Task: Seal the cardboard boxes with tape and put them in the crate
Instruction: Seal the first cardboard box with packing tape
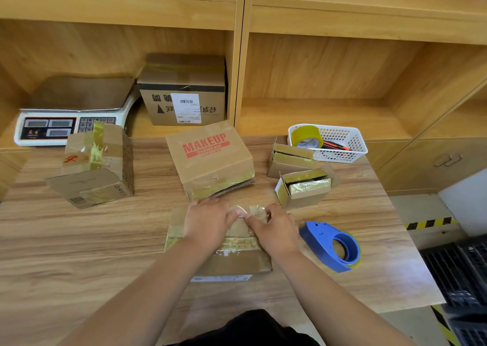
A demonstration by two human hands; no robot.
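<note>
The left hand (208, 221) lays straight fingers on the flat brown cardboard box (237, 264), which sits near the middle of the wood-grain counter (79, 253). The clear tape strip (250, 210) bulges loose at the box's far edge and could wrinkle or stick to itself. The right hand (275, 231) touches it; whether it pinches or presses, I cannot tell.
</note>
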